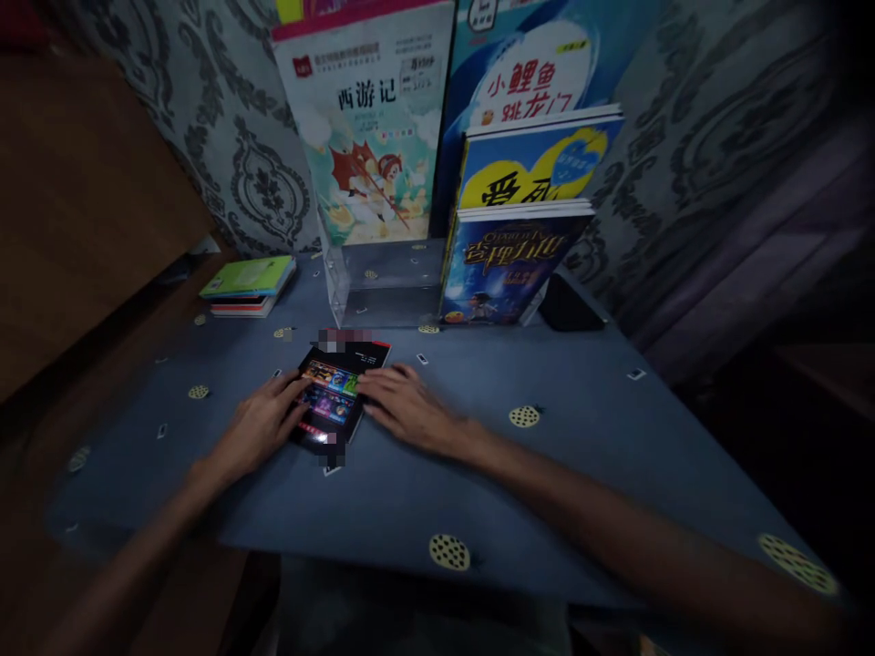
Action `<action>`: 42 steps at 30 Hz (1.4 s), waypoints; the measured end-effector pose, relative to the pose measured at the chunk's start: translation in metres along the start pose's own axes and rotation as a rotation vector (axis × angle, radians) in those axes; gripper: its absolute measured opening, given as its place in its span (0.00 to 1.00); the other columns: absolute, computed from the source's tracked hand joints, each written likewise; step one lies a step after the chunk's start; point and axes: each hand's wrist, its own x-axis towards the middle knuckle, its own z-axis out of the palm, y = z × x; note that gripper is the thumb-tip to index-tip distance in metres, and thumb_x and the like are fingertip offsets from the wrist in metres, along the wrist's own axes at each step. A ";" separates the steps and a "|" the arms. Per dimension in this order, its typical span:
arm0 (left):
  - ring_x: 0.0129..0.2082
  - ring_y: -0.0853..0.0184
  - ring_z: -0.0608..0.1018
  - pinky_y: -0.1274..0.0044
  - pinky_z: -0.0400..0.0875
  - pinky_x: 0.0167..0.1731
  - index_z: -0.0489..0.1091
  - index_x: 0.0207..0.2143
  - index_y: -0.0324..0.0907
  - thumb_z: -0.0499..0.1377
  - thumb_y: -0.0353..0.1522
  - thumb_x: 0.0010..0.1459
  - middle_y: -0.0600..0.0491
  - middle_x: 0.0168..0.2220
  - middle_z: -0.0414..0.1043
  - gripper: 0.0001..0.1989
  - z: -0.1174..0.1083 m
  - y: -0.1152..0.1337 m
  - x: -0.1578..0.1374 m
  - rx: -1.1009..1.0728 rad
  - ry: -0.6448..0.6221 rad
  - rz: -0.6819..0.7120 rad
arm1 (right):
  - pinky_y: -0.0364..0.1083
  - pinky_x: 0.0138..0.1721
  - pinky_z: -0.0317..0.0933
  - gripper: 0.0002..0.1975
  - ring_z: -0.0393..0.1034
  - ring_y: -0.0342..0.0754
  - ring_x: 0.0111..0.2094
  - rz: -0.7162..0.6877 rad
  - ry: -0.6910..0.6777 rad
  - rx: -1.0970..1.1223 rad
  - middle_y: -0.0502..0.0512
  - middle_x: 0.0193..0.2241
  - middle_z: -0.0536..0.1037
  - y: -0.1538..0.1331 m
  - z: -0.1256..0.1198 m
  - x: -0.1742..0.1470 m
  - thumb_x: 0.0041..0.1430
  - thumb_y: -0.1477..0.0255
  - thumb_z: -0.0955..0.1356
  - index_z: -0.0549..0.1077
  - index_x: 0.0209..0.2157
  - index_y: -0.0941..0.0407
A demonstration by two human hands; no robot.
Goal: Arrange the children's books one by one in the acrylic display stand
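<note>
A small black book point(333, 394) with colourful picture panels on its cover lies flat on the tablecloth, slightly turned. My left hand point(268, 415) rests at its left edge, fingers stretched out and apart, tips on the cover. From the other side my right hand point(408, 406) touches the right edge, its fingers also extended over the cover. Neither hand is wrapped round the book. Beyond it stands a clear acrylic book stand point(389, 308). In its right part is a dark blue book point(509, 264), with a blue and yellow book point(533, 164) behind that.
A pale green book point(373, 128) stands upright at the back left of the stand, a teal book point(540, 64) at the back right. Several books point(247, 284) are stacked at left. A black flat object point(571, 305) lies right of the stand. Patterned wallpaper point(263, 173) borders the table point(581, 474).
</note>
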 end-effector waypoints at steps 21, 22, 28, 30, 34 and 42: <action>0.53 0.61 0.76 0.70 0.76 0.47 0.66 0.64 0.50 0.50 0.28 0.69 0.48 0.58 0.73 0.23 -0.025 0.021 -0.004 0.087 -0.145 0.392 | 0.63 0.67 0.51 0.19 0.61 0.56 0.67 0.215 0.035 -0.106 0.63 0.63 0.72 0.033 -0.006 0.003 0.72 0.67 0.63 0.72 0.59 0.57; 0.54 0.59 0.76 0.68 0.75 0.48 0.64 0.65 0.51 0.52 0.27 0.69 0.48 0.59 0.72 0.24 -0.028 0.023 -0.001 0.177 -0.177 0.417 | 0.63 0.68 0.50 0.19 0.61 0.56 0.67 0.218 0.031 -0.108 0.64 0.63 0.72 0.031 -0.006 0.003 0.72 0.67 0.63 0.71 0.59 0.58; 0.52 0.58 0.78 0.69 0.74 0.44 0.64 0.64 0.44 0.53 0.23 0.66 0.43 0.58 0.74 0.25 -0.047 0.035 0.019 0.484 -0.273 0.629 | 0.63 0.68 0.50 0.19 0.61 0.56 0.67 0.231 0.020 -0.111 0.65 0.63 0.71 0.028 -0.007 0.004 0.71 0.69 0.63 0.71 0.60 0.59; 0.52 0.59 0.79 0.71 0.75 0.43 0.65 0.63 0.44 0.53 0.22 0.66 0.43 0.56 0.75 0.24 -0.050 0.035 0.024 0.498 -0.253 0.713 | 0.63 0.68 0.50 0.19 0.61 0.56 0.67 0.238 0.020 -0.120 0.65 0.63 0.71 0.028 -0.006 0.004 0.71 0.69 0.64 0.71 0.60 0.60; 0.53 0.59 0.79 0.72 0.76 0.43 0.65 0.62 0.44 0.52 0.22 0.67 0.43 0.56 0.76 0.24 -0.047 0.025 0.025 0.506 -0.182 0.818 | 0.63 0.68 0.51 0.20 0.60 0.56 0.68 0.238 0.020 -0.132 0.65 0.63 0.71 0.028 -0.004 0.004 0.71 0.69 0.63 0.71 0.60 0.60; 0.65 0.55 0.71 0.65 0.72 0.59 0.61 0.67 0.50 0.50 0.20 0.67 0.44 0.65 0.68 0.29 -0.029 0.001 0.015 0.383 -0.172 0.749 | 0.63 0.68 0.52 0.19 0.59 0.56 0.68 0.236 0.032 -0.117 0.65 0.63 0.71 0.029 -0.004 0.003 0.71 0.69 0.63 0.72 0.60 0.59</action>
